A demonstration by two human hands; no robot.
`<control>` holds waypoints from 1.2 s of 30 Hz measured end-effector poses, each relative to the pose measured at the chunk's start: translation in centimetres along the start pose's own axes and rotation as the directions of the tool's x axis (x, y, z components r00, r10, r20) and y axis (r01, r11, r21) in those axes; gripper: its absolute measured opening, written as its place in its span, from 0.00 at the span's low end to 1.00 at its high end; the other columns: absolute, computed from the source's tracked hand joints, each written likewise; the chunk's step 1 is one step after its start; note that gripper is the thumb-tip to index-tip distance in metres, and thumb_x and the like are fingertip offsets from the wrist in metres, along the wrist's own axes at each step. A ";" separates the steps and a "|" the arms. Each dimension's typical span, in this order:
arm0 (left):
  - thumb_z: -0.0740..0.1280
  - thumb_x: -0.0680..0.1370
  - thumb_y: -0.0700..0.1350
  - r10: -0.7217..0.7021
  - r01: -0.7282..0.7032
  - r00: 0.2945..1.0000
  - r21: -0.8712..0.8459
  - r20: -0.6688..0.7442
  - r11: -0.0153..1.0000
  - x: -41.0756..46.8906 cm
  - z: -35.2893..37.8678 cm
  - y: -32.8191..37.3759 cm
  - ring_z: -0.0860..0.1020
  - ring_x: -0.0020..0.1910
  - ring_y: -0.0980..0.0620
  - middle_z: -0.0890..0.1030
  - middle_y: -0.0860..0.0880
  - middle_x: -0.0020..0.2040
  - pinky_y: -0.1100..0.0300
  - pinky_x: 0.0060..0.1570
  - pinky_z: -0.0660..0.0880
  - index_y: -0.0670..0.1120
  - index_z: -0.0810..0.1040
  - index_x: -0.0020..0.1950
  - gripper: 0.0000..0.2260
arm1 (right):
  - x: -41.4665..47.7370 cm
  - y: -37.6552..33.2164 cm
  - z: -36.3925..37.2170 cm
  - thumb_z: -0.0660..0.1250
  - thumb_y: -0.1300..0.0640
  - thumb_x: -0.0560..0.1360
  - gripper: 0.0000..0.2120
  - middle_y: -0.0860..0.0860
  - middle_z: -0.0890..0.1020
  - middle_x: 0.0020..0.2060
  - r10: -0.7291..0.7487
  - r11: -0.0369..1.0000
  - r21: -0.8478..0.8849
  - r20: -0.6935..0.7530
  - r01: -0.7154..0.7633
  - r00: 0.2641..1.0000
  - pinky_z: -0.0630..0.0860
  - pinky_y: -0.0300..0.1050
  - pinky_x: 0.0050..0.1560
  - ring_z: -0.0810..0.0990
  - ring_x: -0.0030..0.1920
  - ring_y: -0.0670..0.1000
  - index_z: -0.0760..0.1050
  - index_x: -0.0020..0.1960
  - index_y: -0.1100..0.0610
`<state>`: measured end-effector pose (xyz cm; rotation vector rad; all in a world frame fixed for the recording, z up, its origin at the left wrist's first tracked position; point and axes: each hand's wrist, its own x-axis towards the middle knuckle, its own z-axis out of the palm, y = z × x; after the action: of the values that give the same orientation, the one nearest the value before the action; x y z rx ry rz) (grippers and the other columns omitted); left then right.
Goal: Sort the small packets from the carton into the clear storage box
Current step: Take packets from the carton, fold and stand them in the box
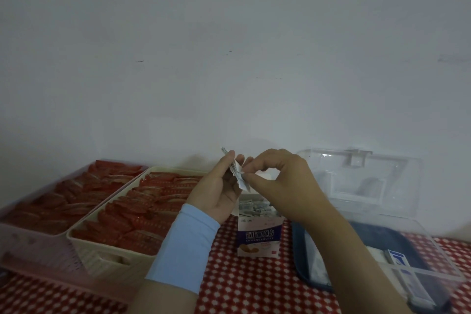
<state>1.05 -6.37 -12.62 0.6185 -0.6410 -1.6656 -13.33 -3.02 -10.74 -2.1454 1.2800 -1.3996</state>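
An open white and purple carton stands on the tablecloth in the middle, full of several small white packets. Above it my left hand holds a few small packets fanned upright between fingers and thumb. My right hand pinches the lower edge of one of those packets with thumb and fingertips. The clear storage box sits to the right with its lid raised against the wall; a dark blue tray and some white packets lie inside it.
Two shallow baskets, one cream and one pink, hold rows of red sachets at the left. A red cloth with white dots covers the table. A plain grey wall rises right behind.
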 end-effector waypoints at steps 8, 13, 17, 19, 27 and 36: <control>0.69 0.76 0.53 -0.034 0.036 0.997 -0.018 0.071 0.999 -0.8 0.1 0.0 0.82 0.45 0.49 0.83 0.46 0.42 0.54 0.50 0.81 0.42 0.82 0.46 0.14 | 0.0 0.0 -0.4 0.77 0.34 0.57 0.19 0.37 0.76 0.49 -0.162 0.958 -0.222 0.092 0.179 0.983 0.61 0.41 0.63 0.69 0.59 0.41 0.77 0.44 0.36; 0.70 0.71 0.48 -0.002 0.005 0.991 -0.018 0.132 1.000 -1.4 0.5 0.2 0.85 0.42 0.49 0.84 0.44 0.45 0.57 0.40 0.83 0.39 0.82 0.50 0.14 | 0.1 0.5 -0.2 0.75 0.34 0.59 0.17 0.37 0.74 0.52 -0.188 0.947 -0.267 -0.013 0.177 0.982 0.60 0.39 0.64 0.67 0.60 0.40 0.79 0.44 0.39; 0.68 0.74 0.48 -0.033 0.029 0.988 0.032 0.150 0.999 -1.3 0.6 -0.2 0.85 0.49 0.49 0.85 0.41 0.53 0.55 0.48 0.81 0.39 0.80 0.57 0.16 | -0.1 0.7 -0.6 0.77 0.38 0.61 0.16 0.37 0.75 0.54 -0.200 0.945 -0.255 0.037 0.202 0.979 0.54 0.31 0.64 0.70 0.61 0.40 0.79 0.45 0.41; 0.70 0.72 0.49 -0.011 0.012 0.994 -0.004 0.105 1.000 -1.0 0.5 -0.2 0.85 0.47 0.48 0.85 0.42 0.52 0.53 0.50 0.81 0.39 0.81 0.55 0.17 | -0.1 0.8 -0.6 0.78 0.41 0.61 0.15 0.38 0.76 0.54 -0.230 0.935 -0.270 0.034 0.231 0.973 0.54 0.31 0.64 0.72 0.60 0.41 0.78 0.44 0.43; 0.68 0.78 0.44 0.008 -0.009 1.000 -0.157 -0.011 0.987 -0.2 0.2 -0.2 0.85 0.40 0.50 0.83 0.45 0.46 0.59 0.37 0.82 0.39 0.79 0.53 0.09 | 0.2 1.1 0.4 0.73 0.45 0.70 0.03 0.37 0.81 0.49 -0.375 0.883 -0.334 -0.085 0.328 0.923 0.65 0.45 0.62 0.76 0.53 0.43 0.83 0.42 0.44; 0.65 0.81 0.39 0.027 -0.045 0.996 -0.229 -0.082 0.972 -0.1 -0.6 0.6 0.85 0.35 0.45 0.83 0.39 0.46 0.50 0.37 0.84 0.36 0.78 0.50 0.07 | -0.1 -1.8 -2.5 0.73 0.57 0.76 0.04 0.54 0.84 0.30 0.132 0.918 0.393 -0.184 -0.051 0.974 0.74 0.42 0.33 0.77 0.26 0.47 0.83 0.43 0.57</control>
<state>1.86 -6.43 -12.61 0.4986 -0.3921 -1.6445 -14.48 -1.35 -8.47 -1.6927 1.0448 -1.7064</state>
